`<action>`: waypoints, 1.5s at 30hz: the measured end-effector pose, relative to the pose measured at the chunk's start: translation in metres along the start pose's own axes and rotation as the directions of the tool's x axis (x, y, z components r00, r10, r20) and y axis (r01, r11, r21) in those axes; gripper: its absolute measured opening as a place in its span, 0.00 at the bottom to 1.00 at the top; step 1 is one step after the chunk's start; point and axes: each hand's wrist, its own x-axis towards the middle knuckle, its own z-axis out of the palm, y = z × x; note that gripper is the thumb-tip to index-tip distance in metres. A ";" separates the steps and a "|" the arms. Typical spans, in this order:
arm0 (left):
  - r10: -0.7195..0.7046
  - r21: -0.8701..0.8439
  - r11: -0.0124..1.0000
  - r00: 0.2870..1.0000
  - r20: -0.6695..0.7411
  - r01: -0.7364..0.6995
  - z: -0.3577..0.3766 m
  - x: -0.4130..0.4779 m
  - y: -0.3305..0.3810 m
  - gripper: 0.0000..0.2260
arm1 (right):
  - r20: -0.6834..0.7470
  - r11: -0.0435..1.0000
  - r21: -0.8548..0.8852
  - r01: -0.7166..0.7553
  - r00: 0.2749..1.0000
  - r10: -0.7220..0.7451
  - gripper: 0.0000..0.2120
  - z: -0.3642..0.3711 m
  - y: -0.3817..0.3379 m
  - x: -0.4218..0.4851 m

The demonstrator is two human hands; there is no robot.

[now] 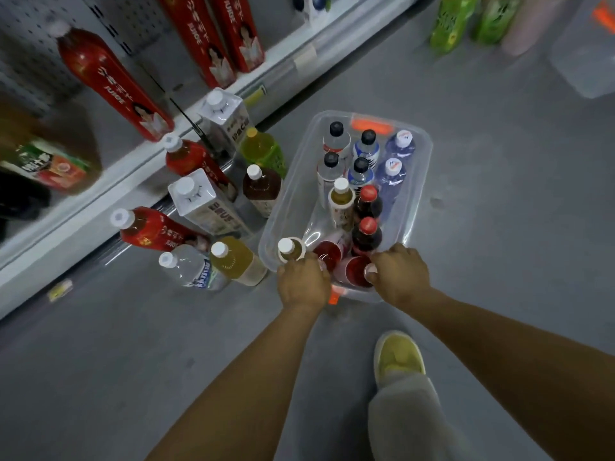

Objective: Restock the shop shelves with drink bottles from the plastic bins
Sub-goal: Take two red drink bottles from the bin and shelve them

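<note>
A clear plastic bin (420, 181) with orange handles stands on the grey floor, holding several upright drink bottles. At its near end my left hand (303, 283) grips the top of a red drink bottle (327, 251). My right hand (399, 274) grips the white cap end of a second red drink bottle (354, 271). A pale tea bottle (290, 249) with a white cap stands just left of my left hand. Cola bottles with red caps (366, 232) stand behind the red ones.
Several bottles and white cartons (206, 202) stand on the floor left of the bin, against the white shelf edge (100, 194). Red juice bottles (113, 84) stand on the shelf. Another clear bin (585, 51) and green bottles (449, 21) sit far right. My yellow shoe (397, 356) is below.
</note>
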 end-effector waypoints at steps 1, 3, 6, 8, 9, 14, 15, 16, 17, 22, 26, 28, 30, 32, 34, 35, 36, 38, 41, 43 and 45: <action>0.028 0.131 0.991 1.000 -0.013 -0.026 0.003 0.004 0.001 0.13 | 0.003 0.995 -0.091 0.034 0.999 -0.033 0.11 0.004 0.001 0.003; 0.023 0.257 0.966 1.000 -0.008 -0.020 0.008 0.013 0.003 0.15 | 0.015 0.978 -0.193 0.079 0.997 -0.077 0.10 0.006 0.000 0.009; -0.038 0.315 0.949 0.999 0.012 0.033 0.013 0.026 0.003 0.16 | 0.027 0.977 -0.188 0.099 0.995 -0.096 0.08 0.003 -0.007 0.018; -0.075 0.348 0.935 0.997 0.031 0.060 0.014 0.034 0.009 0.17 | 0.053 0.980 -0.169 0.101 0.994 -0.094 0.10 0.002 -0.007 0.023; -0.084 0.379 0.923 0.996 0.042 0.062 0.014 0.037 0.012 0.17 | 0.072 0.977 -0.181 0.110 0.993 -0.098 0.11 0.003 -0.005 0.025; -0.122 0.431 0.899 0.991 0.059 0.085 0.021 0.048 0.020 0.09 | 0.048 0.946 -0.277 0.166 0.986 -0.159 0.10 0.014 -0.005 0.026; -0.118 0.421 0.903 0.992 0.054 0.084 0.021 0.049 0.021 0.08 | 0.038 0.946 -0.277 0.172 0.985 -0.168 0.10 0.015 -0.005 0.026; -0.108 0.408 0.910 0.993 0.052 0.077 0.021 0.049 0.021 0.07 | 0.029 0.947 -0.270 0.176 0.984 -0.175 0.09 0.015 -0.004 0.026; -0.095 0.395 0.916 0.994 0.050 0.068 0.020 0.049 0.022 0.07 | 0.021 0.948 -0.263 0.179 0.983 -0.180 0.10 0.015 -0.003 0.027; -0.075 0.279 0.958 0.997 0.024 0.065 0.013 0.044 0.021 0.17 | 0.009 0.963 -0.185 0.194 0.981 -0.196 0.18 0.009 -0.001 0.022; -0.033 0.107 0.994 0.999 0.007 0.032 -0.002 0.031 0.018 0.23 | -0.010 0.984 -0.048 0.173 0.985 -0.174 0.21 -0.011 0.004 0.016; 0.010 0.032 0.999 1.000 -0.018 -0.009 -0.010 0.023 0.017 0.23 | -0.032 0.986 0.044 0.159 0.987 -0.158 0.22 -0.019 0.008 0.012; 0.037 -0.028 0.999 0.999 -0.036 -0.038 -0.023 0.016 0.018 0.23 | -0.060 0.979 0.145 0.140 0.989 -0.133 0.21 -0.028 0.011 0.008; 0.055 -0.075 0.995 0.997 -0.051 -0.059 -0.036 0.009 0.018 0.23 | -0.094 0.968 0.214 0.134 0.989 -0.116 0.20 -0.035 0.013 0.003; 0.079 -0.111 0.990 0.994 -0.071 -0.086 -0.051 0.001 0.017 0.24 | -0.122 0.957 0.249 0.146 0.985 -0.119 0.20 -0.045 0.013 -0.003; 0.092 -0.125 0.987 0.992 -0.081 -0.102 -0.056 -0.003 0.017 0.24 | -0.132 0.953 0.261 0.151 0.984 -0.120 0.20 -0.049 0.013 -0.005; 0.106 -0.140 0.983 0.990 -0.090 -0.118 -0.062 -0.007 0.017 0.23 | -0.142 0.948 0.277 0.155 0.983 -0.119 0.20 -0.055 0.013 -0.009; 0.125 -0.188 0.972 0.987 -0.105 -0.143 -0.072 -0.015 0.017 0.23 | -0.164 0.937 0.311 0.157 0.980 -0.109 0.19 -0.066 0.012 -0.014; 0.137 -0.258 0.953 0.985 -0.104 -0.160 -0.084 -0.032 0.015 0.21 | -0.180 0.921 0.351 0.170 0.977 -0.112 0.17 -0.084 0.011 -0.027; 0.156 -0.290 0.940 0.982 -0.110 -0.182 -0.089 -0.043 0.013 0.20 | -0.186 0.917 0.360 0.172 0.976 -0.110 0.17 -0.092 0.011 -0.035; 0.170 -0.322 0.926 0.979 -0.113 -0.198 -0.096 -0.054 0.014 0.20 | -0.186 0.913 0.375 0.161 0.978 -0.096 0.16 -0.101 0.010 -0.045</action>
